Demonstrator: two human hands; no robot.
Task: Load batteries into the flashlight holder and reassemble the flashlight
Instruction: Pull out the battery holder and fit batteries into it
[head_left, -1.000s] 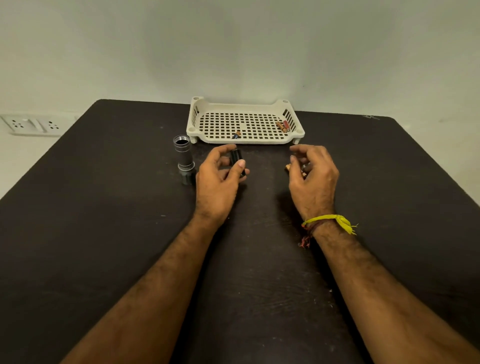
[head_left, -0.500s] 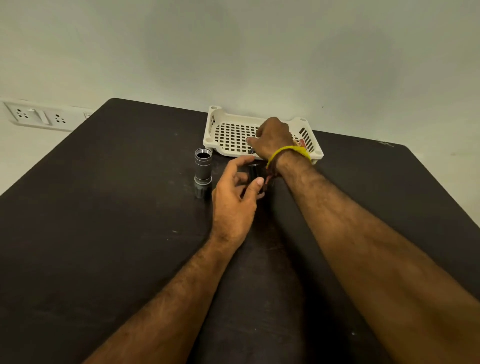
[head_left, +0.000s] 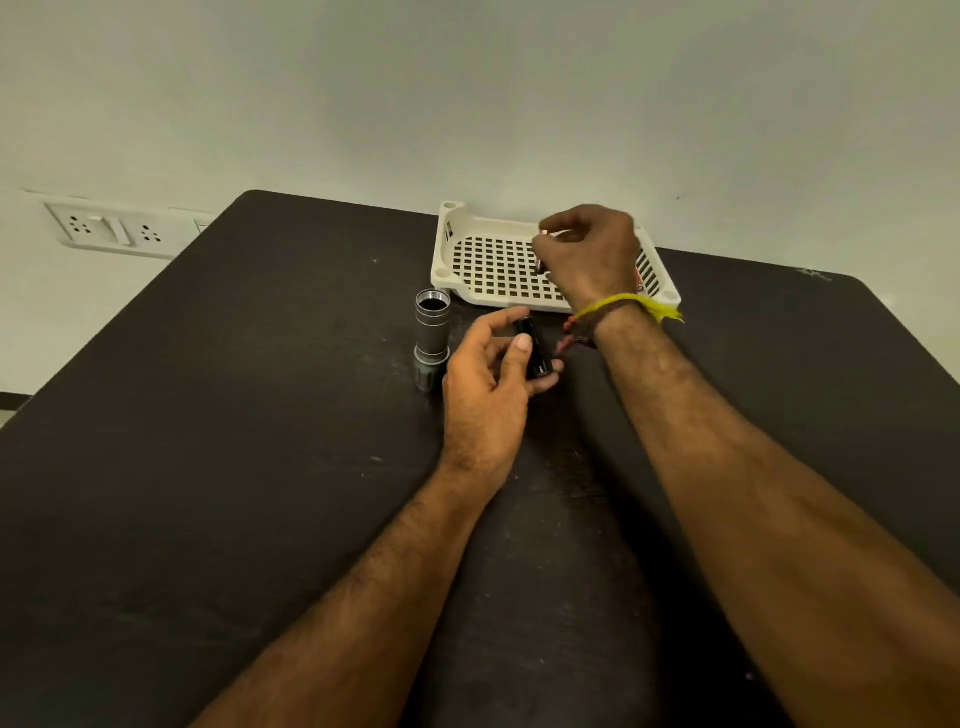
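Observation:
My left hand grips the black battery holder between thumb and fingers, just above the dark table. The grey flashlight body stands upright to the left of that hand, open threaded end up. My right hand hovers over the white perforated tray with its fingers pinched on a small battery, of which only the tip shows under the fingers. Another battery peeks out in the tray by my right wrist.
The tray sits at the table's far edge against the pale wall. A white socket panel is on the wall at the left. A yellow thread band circles my right wrist.
My right hand reached from the table into the tray, pinched a battery there and now lifts slightly above the tray floor. My left hand kept the holder in place. The view tilted up.

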